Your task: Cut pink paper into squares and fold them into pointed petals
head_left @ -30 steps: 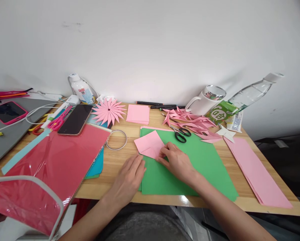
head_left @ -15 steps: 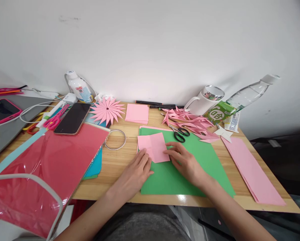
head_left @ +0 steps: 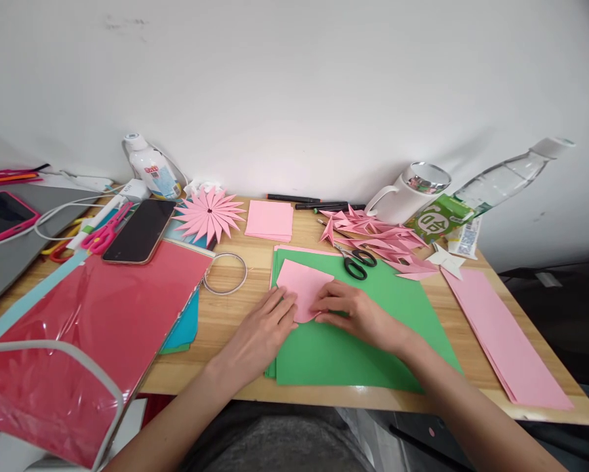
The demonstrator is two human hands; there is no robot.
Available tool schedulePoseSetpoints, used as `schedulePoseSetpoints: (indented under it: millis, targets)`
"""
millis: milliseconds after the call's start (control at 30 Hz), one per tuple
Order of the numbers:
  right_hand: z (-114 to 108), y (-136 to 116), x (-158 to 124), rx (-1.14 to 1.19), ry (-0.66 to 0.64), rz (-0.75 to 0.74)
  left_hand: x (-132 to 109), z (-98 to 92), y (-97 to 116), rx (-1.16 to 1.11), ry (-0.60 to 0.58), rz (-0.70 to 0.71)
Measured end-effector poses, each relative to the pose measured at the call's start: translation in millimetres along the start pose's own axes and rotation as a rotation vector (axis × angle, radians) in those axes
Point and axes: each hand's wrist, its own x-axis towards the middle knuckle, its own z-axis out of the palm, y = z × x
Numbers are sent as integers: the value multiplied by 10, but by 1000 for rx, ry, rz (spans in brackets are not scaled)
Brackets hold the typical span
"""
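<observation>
Pink paper square (head_left: 302, 285) on the green sheet (head_left: 373, 347), centre of the tabletop (head_left: 235, 314). Half a second ago you had this square lying flat, its edges square to you and its old creases showing. Now its near part is raised and bowed, so the outline reads as rounded toward you, while the far edge stays down on the green sheet. Your left hand (head_left: 260, 334) has slid in from the near left: its fingers (head_left: 282, 303) lie extended and released, tips resting on the square's near-left edge. Your right hand (head_left: 361, 314) has drawn back toward you, and its fingers (head_left: 326, 305) bend over the near-right edge. Whether they nip the paper or only press on it cannot be told. Judged from the curve, the work has passed from turning and lining up the square to bending it, and no new crease appears pressed flat yet. The scissors (head_left: 356, 262) lie just beyond your right hand on the green sheet, untouched. Farther off are a stack of pink squares (head_left: 269, 219), a pink paper flower (head_left: 209, 214) to its left and a heap of folded pink points (head_left: 383, 239) to the right. A wire ring (head_left: 225, 273) lies on the bare wood left of the green sheet.
</observation>
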Motion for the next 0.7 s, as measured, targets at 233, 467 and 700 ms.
schedulePoseSetpoints:
  millis: [233, 467, 700]
  targets:
    - [111, 43, 132, 133, 113, 339, -4, 41, -14, -119, 46, 1]
    - [138, 54, 177, 86, 131, 388, -20, 114, -48, -349, 103, -105]
    - [149, -2, 206, 73, 177, 429, 40, 97, -44, -439, 170, -135]
